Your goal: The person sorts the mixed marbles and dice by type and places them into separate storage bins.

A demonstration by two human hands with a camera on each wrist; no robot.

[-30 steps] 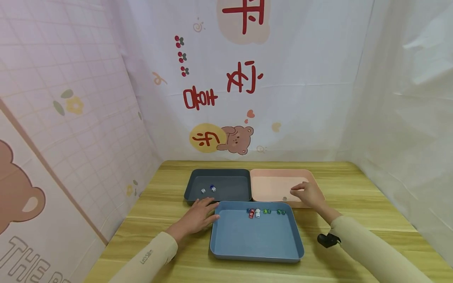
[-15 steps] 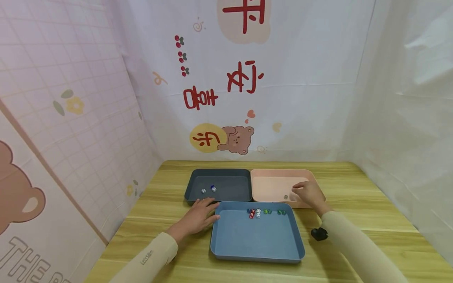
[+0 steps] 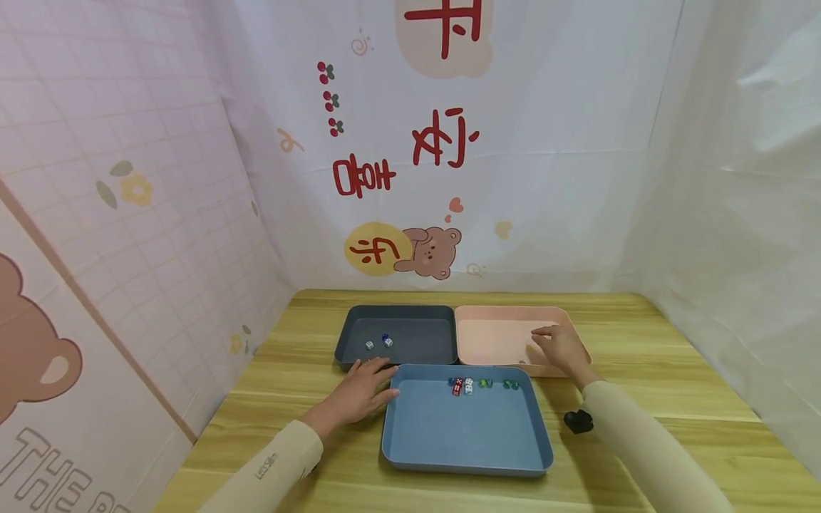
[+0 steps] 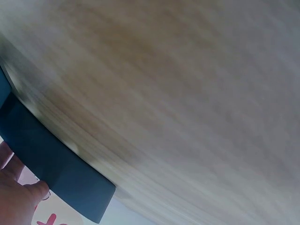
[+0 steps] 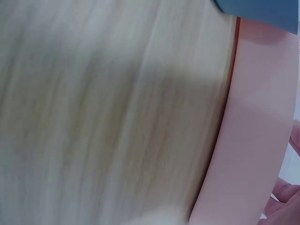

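My left hand (image 3: pixel 361 390) lies with spread fingers at the left corner of the blue tray (image 3: pixel 467 434), its fingertips by the near edge of the dark tray (image 3: pixel 417 335). My right hand (image 3: pixel 561 349) hovers over the right side of the pink tray (image 3: pixel 490 335). Its thumb and fingers look parted in the right wrist view, where nothing shows between them. A small glass marble (image 3: pixel 522 361) sits near the pink tray's front wall. Along the blue tray's far side are red dice (image 3: pixel 457 387), white dice (image 3: pixel 469 386) and green marbles (image 3: pixel 510 385).
White dice (image 3: pixel 369 345) and a blue die (image 3: pixel 385 338) lie in the dark tray. All three trays stand close together on a wood-grain table (image 3: pixel 308 320). Printed white cloth (image 3: pixel 545 178) hangs behind and at both sides. A black object (image 3: pixel 579 422) hangs below my right sleeve.
My right hand has drawn slightly to the right over the pink tray, its forearm shifting inward. The marble there has shifted a little within the tray. My left hand stays put.
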